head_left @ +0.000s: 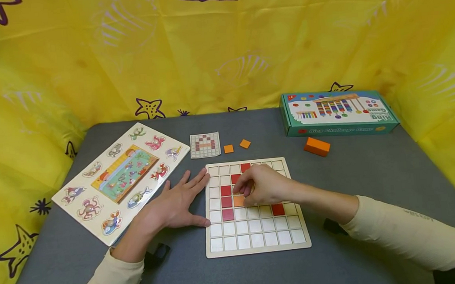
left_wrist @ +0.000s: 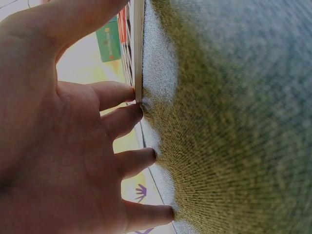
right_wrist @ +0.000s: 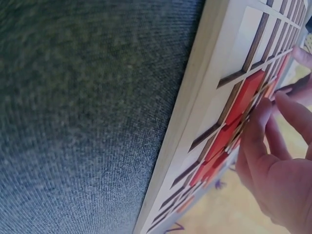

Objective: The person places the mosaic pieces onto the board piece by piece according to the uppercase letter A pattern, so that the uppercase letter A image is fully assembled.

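A pale grid board (head_left: 259,249) lies on the table, with red tiles (head_left: 227,202) in several cells. My right hand (head_left: 268,185) is over the board's middle, fingers curled, thumb and fingertips pinching at an orange tile (head_left: 238,201); the hand hides the cells beneath it. From the right wrist view, the fingertips of that hand (right_wrist: 278,161) are close against the grid, beside red tiles (right_wrist: 246,95). My left hand (head_left: 180,202) spreads flat at the board's left edge, fingers extended. Its fingertips touch the tabletop and board edge in the left wrist view.
Two loose orange tiles (head_left: 229,149) lie behind the board, beside a small pattern card (head_left: 205,145). A sea-animal puzzle board (head_left: 134,172) lies left. At the right are an orange block (head_left: 317,146) and a Ring Challenge Game box (head_left: 338,113). Yellow cloth (head_left: 204,42) surrounds the table.
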Demonstrator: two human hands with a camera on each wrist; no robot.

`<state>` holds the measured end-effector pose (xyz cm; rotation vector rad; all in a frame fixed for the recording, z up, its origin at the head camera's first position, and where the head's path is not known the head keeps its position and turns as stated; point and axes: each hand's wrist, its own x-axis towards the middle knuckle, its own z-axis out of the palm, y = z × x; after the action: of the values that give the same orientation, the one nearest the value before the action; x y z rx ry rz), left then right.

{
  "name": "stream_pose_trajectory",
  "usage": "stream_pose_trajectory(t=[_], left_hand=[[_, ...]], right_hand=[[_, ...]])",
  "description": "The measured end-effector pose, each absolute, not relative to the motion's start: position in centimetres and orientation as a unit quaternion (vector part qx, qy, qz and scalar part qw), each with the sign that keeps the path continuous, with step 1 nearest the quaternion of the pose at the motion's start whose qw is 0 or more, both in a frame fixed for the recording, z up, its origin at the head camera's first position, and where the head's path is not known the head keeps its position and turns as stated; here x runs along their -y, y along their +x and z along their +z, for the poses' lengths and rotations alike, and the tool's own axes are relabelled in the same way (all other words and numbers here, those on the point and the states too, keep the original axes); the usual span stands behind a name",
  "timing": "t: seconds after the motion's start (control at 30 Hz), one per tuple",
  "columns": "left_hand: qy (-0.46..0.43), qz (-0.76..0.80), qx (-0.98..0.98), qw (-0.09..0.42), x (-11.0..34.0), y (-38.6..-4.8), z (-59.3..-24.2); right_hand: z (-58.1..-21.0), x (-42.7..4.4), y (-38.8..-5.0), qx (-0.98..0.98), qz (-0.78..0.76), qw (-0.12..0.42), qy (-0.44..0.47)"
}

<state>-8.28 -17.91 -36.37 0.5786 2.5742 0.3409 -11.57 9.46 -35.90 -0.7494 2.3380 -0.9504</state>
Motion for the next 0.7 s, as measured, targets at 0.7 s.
stream_pose_trajectory(t=[0.7], left_hand=[[0.207,0.128,-0.938,0.247,17.9,-8.4,-36.2]], right_hand=[[-36.2,-10.5,-14.4,-0.872,-0.373,0.189,-0.254]])
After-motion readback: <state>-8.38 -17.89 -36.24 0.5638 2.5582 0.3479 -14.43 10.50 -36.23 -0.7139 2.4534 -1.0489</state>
